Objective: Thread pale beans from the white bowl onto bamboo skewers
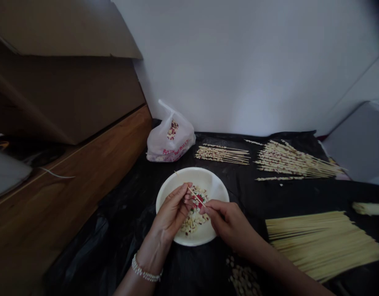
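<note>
Above a white bowl (221, 181), both hands are on one thin wooden skewer (196, 196), which slants between them. My left hand (176, 207) is closed, thumb and fingers pinching the skewer's far part; a thin tip shows beyond the fingers. Whether a small piece is also in those fingers I cannot tell. My right hand (228, 220) grips the near end between thumb and forefinger. Loose cream and dark red pieces (191, 222), nut- or kernel-like, lie in the bowl over a red and green printed bottom.
Behind the bowl stand a plastic bag (171, 142) of similar pieces and two piles of threaded skewers (220, 154), (284, 162). Bare sticks (321, 242) lie at right, loose pieces (244, 279) near the front. A wooden board (93, 164) and cardboard box (69, 90) border the left; a white wall (253, 61) rises behind.
</note>
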### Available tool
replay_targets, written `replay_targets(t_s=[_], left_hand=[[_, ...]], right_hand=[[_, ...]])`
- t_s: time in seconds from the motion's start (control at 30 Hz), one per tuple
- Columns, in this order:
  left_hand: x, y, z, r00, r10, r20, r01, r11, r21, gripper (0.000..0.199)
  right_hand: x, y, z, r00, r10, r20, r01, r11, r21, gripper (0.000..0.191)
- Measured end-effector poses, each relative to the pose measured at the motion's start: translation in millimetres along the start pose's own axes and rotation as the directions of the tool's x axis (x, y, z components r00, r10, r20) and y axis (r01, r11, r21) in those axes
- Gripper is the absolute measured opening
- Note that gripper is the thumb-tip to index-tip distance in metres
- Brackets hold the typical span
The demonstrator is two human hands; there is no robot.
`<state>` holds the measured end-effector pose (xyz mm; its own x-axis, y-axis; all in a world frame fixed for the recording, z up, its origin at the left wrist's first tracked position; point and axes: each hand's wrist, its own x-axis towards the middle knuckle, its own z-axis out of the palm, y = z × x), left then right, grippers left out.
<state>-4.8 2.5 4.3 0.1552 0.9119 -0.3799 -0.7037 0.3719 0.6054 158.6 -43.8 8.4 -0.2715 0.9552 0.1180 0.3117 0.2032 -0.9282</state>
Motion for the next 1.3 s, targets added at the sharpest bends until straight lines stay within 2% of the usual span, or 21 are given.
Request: replay_targets(t_s=[0.13, 0.37, 0.63, 0.7, 0.77, 0.87, 1.0, 1.17, 1.23, 1.3], left_hand=[[-4, -7, 2.6, 0.999, -0.018, 0.035, 0.016, 0.998, 0.056, 0.016], [-8, -20, 4.4, 0.988, -0.13, 0.085, 0.119, 0.985, 0.126, 0.021], [-10, -23, 3.7, 0.99, -0.099, 0.105, 0.073, 0.971, 0.227, 0.017], [-9, -22, 4.7, 0.989, -0.111, 0.099, 0.096, 0.984, 0.148, 0.019], [-7, -18, 6.3, 0.982, -0.167, 0.087, 0.17, 0.985, -0.017, 0.027], [-6, -8, 8.1, 0.958, -0.256, 0.13, 0.279, 0.936, -0.216, 0.045], [-9, -4, 8.0, 0.936, -0.263, 0.234, 0.322, 0.908, -0.267, 0.053], [-12, -15, 8.4, 0.916, -0.312, 0.251, 0.375, 0.889, -0.262, 0.063], [-13, -20, 8.7, 0.913, -0.32, 0.252, 0.383, 0.886, -0.262, 0.066], [-13, -23, 9.3, 0.91, -0.324, 0.26, 0.39, 0.883, -0.263, 0.069]], right_hand=[[1, 0, 2, 1.0, -0.01, -0.025, 0.01, 1.0, -0.007, 0.03], [2, -1, -1, 0.998, -0.011, -0.061, 0.011, 1.0, 0.0, 0.027], [3, -1, -5, 0.998, -0.014, -0.064, 0.014, 1.0, -0.008, 0.023], [3, -2, -6, 0.998, -0.004, -0.067, 0.004, 1.0, -0.012, 0.024], [3, -2, -7, 0.997, 0.008, -0.076, -0.009, 1.0, -0.012, 0.028], [4, -3, -8, 0.995, 0.006, -0.103, -0.007, 1.0, -0.015, 0.032], [3, -6, -3, 0.995, -0.031, -0.098, 0.028, 0.999, -0.035, 0.029], [-3, -4, 11, 0.984, -0.171, -0.049, 0.155, 0.96, -0.233, 0.02], [-5, -1, 17, 0.978, -0.208, -0.008, 0.19, 0.908, -0.374, 0.025], [-8, 3, 22, 0.968, -0.244, 0.056, 0.236, 0.815, -0.529, 0.032]])
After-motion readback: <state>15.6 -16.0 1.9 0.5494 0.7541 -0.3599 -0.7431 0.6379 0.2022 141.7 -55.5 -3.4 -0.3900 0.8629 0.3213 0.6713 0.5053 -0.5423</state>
